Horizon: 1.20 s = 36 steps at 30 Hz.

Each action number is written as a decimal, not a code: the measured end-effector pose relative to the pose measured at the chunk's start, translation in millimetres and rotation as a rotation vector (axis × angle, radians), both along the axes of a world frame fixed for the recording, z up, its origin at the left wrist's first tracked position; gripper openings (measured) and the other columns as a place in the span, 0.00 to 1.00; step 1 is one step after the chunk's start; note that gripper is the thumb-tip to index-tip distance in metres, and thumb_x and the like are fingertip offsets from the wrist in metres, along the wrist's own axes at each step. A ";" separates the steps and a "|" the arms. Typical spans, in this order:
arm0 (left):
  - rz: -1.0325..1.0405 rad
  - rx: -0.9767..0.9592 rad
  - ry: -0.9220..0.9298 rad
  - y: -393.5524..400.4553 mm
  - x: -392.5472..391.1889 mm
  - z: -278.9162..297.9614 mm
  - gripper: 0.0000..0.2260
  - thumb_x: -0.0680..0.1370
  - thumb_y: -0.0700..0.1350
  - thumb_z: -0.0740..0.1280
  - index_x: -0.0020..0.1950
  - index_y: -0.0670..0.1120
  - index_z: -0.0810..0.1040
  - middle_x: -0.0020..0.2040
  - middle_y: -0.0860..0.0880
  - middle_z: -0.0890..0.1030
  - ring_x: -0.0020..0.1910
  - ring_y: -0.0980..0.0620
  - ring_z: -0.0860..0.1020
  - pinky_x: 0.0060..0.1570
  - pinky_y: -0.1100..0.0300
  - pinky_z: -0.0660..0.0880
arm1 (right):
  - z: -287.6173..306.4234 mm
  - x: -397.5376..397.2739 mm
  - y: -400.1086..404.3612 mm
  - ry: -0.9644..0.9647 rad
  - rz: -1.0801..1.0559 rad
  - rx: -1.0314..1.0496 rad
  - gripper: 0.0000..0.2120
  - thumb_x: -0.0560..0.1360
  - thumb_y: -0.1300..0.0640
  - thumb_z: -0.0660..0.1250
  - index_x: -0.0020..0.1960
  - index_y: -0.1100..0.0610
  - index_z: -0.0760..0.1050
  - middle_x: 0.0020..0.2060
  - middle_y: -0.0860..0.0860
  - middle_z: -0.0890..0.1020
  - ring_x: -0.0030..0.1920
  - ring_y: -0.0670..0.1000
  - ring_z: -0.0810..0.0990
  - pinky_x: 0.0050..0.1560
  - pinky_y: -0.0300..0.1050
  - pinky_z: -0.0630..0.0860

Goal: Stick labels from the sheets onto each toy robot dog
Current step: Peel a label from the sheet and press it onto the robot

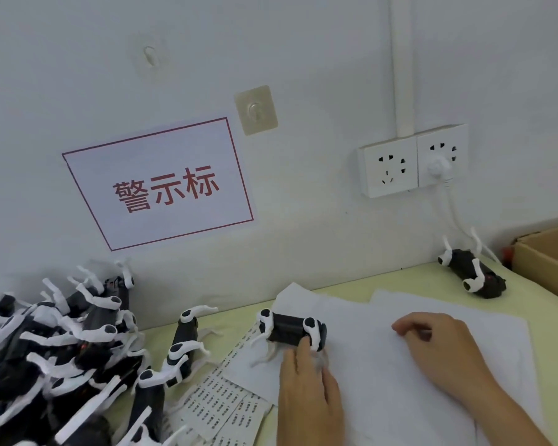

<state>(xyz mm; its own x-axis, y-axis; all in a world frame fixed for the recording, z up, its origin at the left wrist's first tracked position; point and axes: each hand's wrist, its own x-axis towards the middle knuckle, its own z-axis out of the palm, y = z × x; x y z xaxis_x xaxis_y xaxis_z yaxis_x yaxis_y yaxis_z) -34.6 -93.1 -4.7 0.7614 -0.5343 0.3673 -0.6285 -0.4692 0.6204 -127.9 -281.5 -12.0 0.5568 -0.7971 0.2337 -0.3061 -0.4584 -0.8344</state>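
Left hand [306, 394] grips the black-and-white toy robot dog [292, 328], fingertips hiding its underside; right hand [438, 344] rests curled on white backing sheets [384, 375], grip contents unclear.

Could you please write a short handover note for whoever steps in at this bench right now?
Left hand: fingers touch the black-and-white toy robot dog standing on the white paper sheets; a firm grip cannot be confirmed.
Right hand: fingers curled, fingertips on the white sheets; any label pinched is too small to see.
Printed label sheets lie left of the hands.
Heap of toy dogs at far left; one dog on its side near the cardboard box.
Which dogs are labelled cannot be told.
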 end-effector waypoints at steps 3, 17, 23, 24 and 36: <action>-0.080 -0.048 0.112 5.3 5.3 5.2 0.21 0.80 0.44 0.66 0.74 0.50 0.69 0.57 0.57 0.76 0.55 0.70 0.74 0.50 0.79 0.64 | -0.9 -0.5 -0.7 -0.026 -0.007 -0.005 0.19 0.74 0.66 0.66 0.36 0.43 0.83 0.39 0.38 0.84 0.44 0.40 0.81 0.48 0.37 0.73; -0.116 -0.285 -0.237 7.3 -6.6 12.3 0.11 0.76 0.44 0.66 0.56 0.54 0.71 0.39 0.58 0.74 0.40 0.56 0.72 0.38 0.69 0.69 | 8.2 -4.7 -2.9 -0.299 -0.176 0.168 0.16 0.76 0.66 0.62 0.46 0.50 0.84 0.42 0.45 0.86 0.51 0.46 0.83 0.54 0.49 0.78; -0.534 -0.187 -0.267 0.2 -21.2 7.1 0.09 0.77 0.51 0.66 0.50 0.49 0.82 0.55 0.53 0.77 0.56 0.53 0.73 0.50 0.59 0.77 | 9.9 -6.4 -5.2 -0.344 -0.211 0.252 0.17 0.75 0.66 0.60 0.46 0.50 0.84 0.41 0.46 0.86 0.45 0.42 0.83 0.40 0.38 0.75; -0.576 -0.142 -0.237 -0.2 -21.8 5.1 0.09 0.77 0.52 0.66 0.51 0.50 0.82 0.61 0.53 0.76 0.59 0.53 0.72 0.53 0.59 0.76 | 9.9 -6.4 -5.4 -0.345 -0.211 0.251 0.16 0.75 0.66 0.60 0.46 0.50 0.84 0.40 0.46 0.86 0.44 0.41 0.83 0.39 0.38 0.75; -0.661 0.245 -0.097 -5.1 -16.1 -12.5 0.30 0.69 0.75 0.61 0.66 0.61 0.71 0.78 0.64 0.54 0.77 0.61 0.37 0.70 0.58 0.44 | 10.1 -3.9 -2.7 -0.316 -0.199 0.185 0.17 0.75 0.67 0.60 0.47 0.50 0.83 0.43 0.45 0.86 0.46 0.42 0.82 0.42 0.35 0.76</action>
<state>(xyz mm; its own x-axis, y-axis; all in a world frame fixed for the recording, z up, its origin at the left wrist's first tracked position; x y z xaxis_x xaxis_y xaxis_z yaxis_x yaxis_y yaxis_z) -50.8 -98.2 -17.2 0.2189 -0.9489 0.2274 -0.8768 -0.0891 0.4724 -131.7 -284.2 -1.9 0.3115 -0.9265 0.2110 -0.0895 -0.2497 -0.9642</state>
